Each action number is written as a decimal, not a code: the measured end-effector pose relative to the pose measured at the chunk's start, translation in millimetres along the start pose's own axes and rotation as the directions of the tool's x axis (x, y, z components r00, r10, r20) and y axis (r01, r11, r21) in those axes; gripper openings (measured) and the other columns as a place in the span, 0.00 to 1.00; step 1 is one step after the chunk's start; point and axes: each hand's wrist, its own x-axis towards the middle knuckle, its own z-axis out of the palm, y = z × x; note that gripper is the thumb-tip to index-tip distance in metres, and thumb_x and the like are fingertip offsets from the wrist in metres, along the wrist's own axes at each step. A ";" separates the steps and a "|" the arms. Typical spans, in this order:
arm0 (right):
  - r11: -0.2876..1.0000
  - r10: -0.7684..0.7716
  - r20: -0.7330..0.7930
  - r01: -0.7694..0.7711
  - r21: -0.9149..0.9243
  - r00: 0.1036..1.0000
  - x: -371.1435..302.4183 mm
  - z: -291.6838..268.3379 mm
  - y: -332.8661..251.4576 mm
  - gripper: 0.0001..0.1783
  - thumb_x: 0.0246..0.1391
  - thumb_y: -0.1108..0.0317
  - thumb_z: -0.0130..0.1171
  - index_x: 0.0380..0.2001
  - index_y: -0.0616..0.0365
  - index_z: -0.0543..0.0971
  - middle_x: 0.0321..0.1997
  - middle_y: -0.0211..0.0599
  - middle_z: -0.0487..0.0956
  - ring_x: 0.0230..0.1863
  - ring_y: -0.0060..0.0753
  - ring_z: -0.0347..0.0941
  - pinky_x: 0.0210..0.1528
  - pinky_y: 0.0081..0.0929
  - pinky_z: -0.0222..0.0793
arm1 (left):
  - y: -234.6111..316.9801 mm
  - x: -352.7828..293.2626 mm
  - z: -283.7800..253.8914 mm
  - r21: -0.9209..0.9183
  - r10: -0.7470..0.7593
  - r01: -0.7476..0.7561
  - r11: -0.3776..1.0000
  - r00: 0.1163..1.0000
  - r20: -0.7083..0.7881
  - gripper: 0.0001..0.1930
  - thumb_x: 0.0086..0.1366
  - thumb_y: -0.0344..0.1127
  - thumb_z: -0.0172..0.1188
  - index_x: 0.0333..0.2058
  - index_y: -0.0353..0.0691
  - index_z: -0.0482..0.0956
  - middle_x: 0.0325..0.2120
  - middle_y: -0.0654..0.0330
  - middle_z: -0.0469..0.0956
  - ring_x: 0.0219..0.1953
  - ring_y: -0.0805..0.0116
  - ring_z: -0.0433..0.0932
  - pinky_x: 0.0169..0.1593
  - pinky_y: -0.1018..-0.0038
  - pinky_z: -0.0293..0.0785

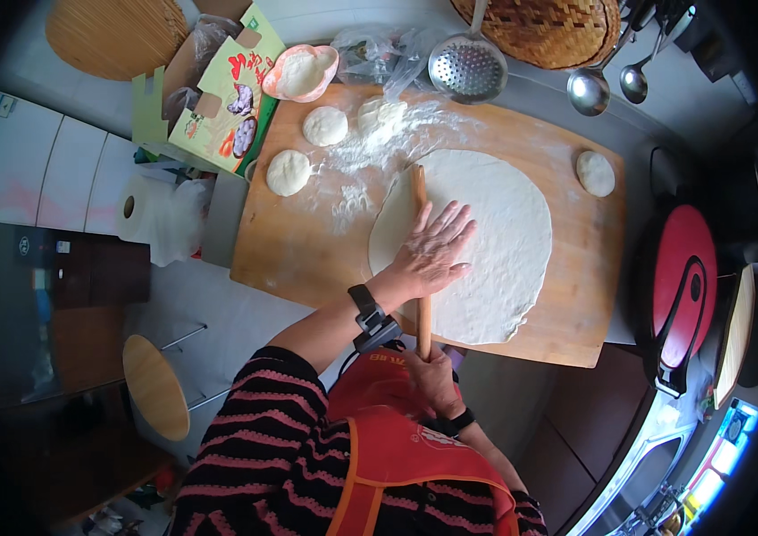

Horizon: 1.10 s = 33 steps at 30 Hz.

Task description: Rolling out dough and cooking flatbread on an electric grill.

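A thin, wide sheet of dough (504, 246) lies on the wooden board (303, 246). Across its left part runs a wooden rolling pin (424, 323), pointing away from me. My left hand (432, 252) rests palm down over the middle of the pin, fingers stretched out and apart above the dough. At the board's near edge, my right hand (433, 382) is wrapped round the pin's near end. Loose flour (383, 134) is spread beyond the sheet. Two dough balls (325, 126) sit at the board's far left, and another dough ball (595, 173) is at its right.
A pink bowl of flour (302, 71) and an open carton (218, 107) stand behind the board's left corner. A skimmer (468, 68) and ladles (589, 91) hang at the back. A red-lidded electric pan (684, 277) stands right, a round stool (155, 387) lower left.
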 end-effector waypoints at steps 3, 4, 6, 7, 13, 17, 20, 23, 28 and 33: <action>0.990 0.130 0.043 -0.128 -0.055 0.991 3.4 5.0 -1.6 0.09 0.55 0.65 0.60 0.30 0.59 0.74 0.16 0.23 0.70 0.16 0.15 0.64 0.17 0.17 0.60 | -28.7 -18.2 15.6 0.075 -0.010 0.005 0.997 0.998 0.065 0.37 0.64 0.53 0.50 0.64 0.38 0.55 0.68 0.51 0.45 0.71 0.56 0.39 0.70 0.54 0.27; 0.983 0.161 0.078 -0.153 -0.097 0.984 4.4 5.7 2.2 0.10 0.55 0.65 0.61 0.31 0.59 0.74 0.17 0.23 0.71 0.16 0.15 0.65 0.17 0.18 0.60 | -38.2 -29.0 12.4 -0.003 -0.057 0.057 0.998 0.994 0.090 0.38 0.62 0.51 0.54 0.64 0.36 0.54 0.68 0.49 0.43 0.71 0.54 0.38 0.70 0.52 0.27; 0.980 0.174 0.095 -0.163 -0.117 0.980 4.9 16.9 -7.0 0.09 0.56 0.65 0.60 0.33 0.60 0.75 0.17 0.23 0.70 0.16 0.14 0.64 0.17 0.17 0.59 | -57.0 -48.9 2.5 0.013 -0.030 0.030 0.999 1.000 0.001 0.39 0.60 0.49 0.56 0.64 0.36 0.54 0.68 0.50 0.44 0.71 0.54 0.38 0.69 0.50 0.27; 0.988 0.151 0.092 -0.149 -0.030 0.984 5.0 21.8 -9.1 0.07 0.56 0.66 0.59 0.31 0.58 0.75 0.16 0.23 0.70 0.15 0.14 0.63 0.17 0.17 0.59 | -55.7 -45.0 -2.5 0.012 -0.025 0.025 1.000 1.000 0.000 0.39 0.60 0.49 0.56 0.64 0.36 0.54 0.68 0.50 0.44 0.71 0.54 0.38 0.69 0.50 0.27; 0.986 0.054 -0.070 -0.042 0.158 0.996 14.8 32.6 -6.4 0.06 0.56 0.68 0.59 0.33 0.59 0.76 0.15 0.24 0.70 0.14 0.13 0.62 0.16 0.18 0.59 | -23.2 15.4 -7.8 -0.001 0.185 -0.185 0.983 0.983 0.003 0.39 0.61 0.55 0.54 0.64 0.39 0.55 0.67 0.52 0.48 0.71 0.58 0.41 0.70 0.52 0.31; 0.996 0.082 -0.082 -0.078 0.049 0.993 13.3 37.9 -16.9 0.09 0.55 0.68 0.59 0.37 0.62 0.75 0.16 0.25 0.70 0.14 0.16 0.64 0.17 0.18 0.61 | -41.8 11.3 0.2 0.006 0.144 -0.146 0.989 0.981 0.133 0.35 0.64 0.55 0.49 0.64 0.40 0.56 0.68 0.54 0.45 0.71 0.59 0.40 0.69 0.50 0.30; 0.999 0.032 -0.047 -0.031 0.017 0.998 15.4 37.0 -21.8 0.10 0.56 0.68 0.58 0.37 0.62 0.75 0.17 0.26 0.71 0.15 0.17 0.66 0.18 0.18 0.63 | -77.3 -18.1 -8.0 0.006 0.094 -0.096 0.995 0.986 0.138 0.36 0.65 0.54 0.48 0.66 0.41 0.51 0.69 0.55 0.39 0.71 0.58 0.35 0.69 0.47 0.27; 1.000 0.011 -0.054 -0.011 -0.017 0.998 20.7 38.6 -16.8 0.10 0.56 0.67 0.58 0.37 0.62 0.76 0.17 0.26 0.71 0.16 0.15 0.63 0.19 0.18 0.61 | -87.0 -34.9 -28.4 0.053 -0.023 0.017 0.998 0.993 0.116 0.38 0.63 0.54 0.52 0.65 0.39 0.53 0.69 0.53 0.43 0.71 0.54 0.39 0.67 0.43 0.32; 0.981 -0.143 -0.201 0.112 -0.157 0.969 20.7 28.5 8.7 0.08 0.55 0.67 0.59 0.29 0.57 0.70 0.16 0.24 0.69 0.15 0.14 0.62 0.16 0.18 0.60 | -47.0 11.0 -16.3 -0.035 0.191 -0.195 0.980 0.978 -0.088 0.38 0.61 0.53 0.54 0.64 0.40 0.55 0.68 0.52 0.47 0.70 0.52 0.43 0.67 0.43 0.36; 0.990 -0.088 -0.325 0.045 -0.137 0.942 13.2 11.7 -20.5 0.10 0.56 0.66 0.58 0.26 0.58 0.70 0.15 0.24 0.68 0.13 0.15 0.62 0.14 0.18 0.59 | -39.0 18.8 -17.6 -0.173 0.251 -0.258 0.951 0.966 -0.059 0.38 0.59 0.48 0.59 0.64 0.38 0.55 0.67 0.48 0.47 0.70 0.48 0.41 0.67 0.45 0.37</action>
